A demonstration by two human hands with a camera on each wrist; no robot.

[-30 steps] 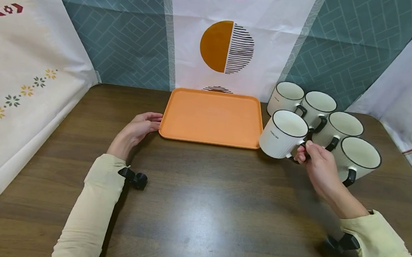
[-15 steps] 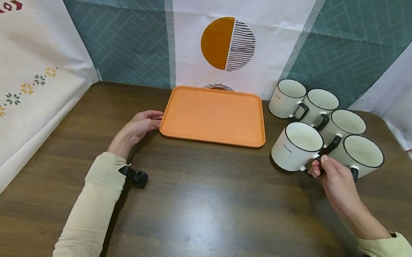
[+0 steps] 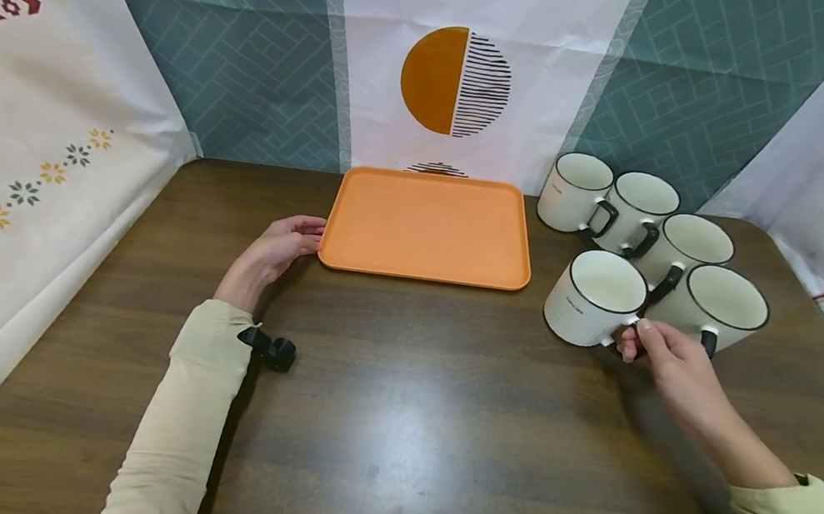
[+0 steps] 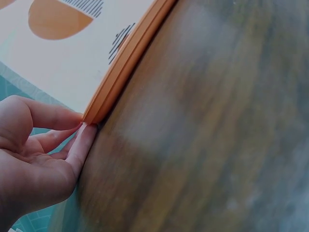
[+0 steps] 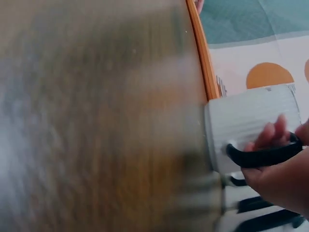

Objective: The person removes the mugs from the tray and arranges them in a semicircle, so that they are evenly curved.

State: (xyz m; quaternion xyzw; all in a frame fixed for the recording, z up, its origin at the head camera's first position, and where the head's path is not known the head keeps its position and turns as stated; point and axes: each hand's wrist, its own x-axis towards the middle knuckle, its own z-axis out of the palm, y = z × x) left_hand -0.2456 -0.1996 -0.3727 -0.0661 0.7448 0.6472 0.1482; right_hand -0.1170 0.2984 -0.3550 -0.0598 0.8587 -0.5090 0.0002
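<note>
An orange tray (image 3: pixel 428 229) lies flat at the back middle of the wooden table. At its left edge my left hand (image 3: pixel 273 251) pinches the rim near the front corner; the fingertips (image 4: pixel 86 129) show there in the left wrist view. My right hand (image 3: pixel 672 364) holds a white mug (image 3: pixel 591 309) by its black handle (image 5: pixel 263 157), with fingers curled through it in the right wrist view. This mug stands upright, to the right of the tray and apart from it. Its handle is mostly covered by my fingers in the head view.
Several matching white mugs with black rims and handles stand upright behind and right of the held one, such as the rearmost mug (image 3: pixel 575 195) and the front right mug (image 3: pixel 725 305). A patterned cloth (image 3: pixel 250 72) hangs behind the table (image 3: pixel 380 413).
My right hand has moved the mug rightward and towards me, from close beside the tray to near the other mugs. My left hand and the tray keep their places.
</note>
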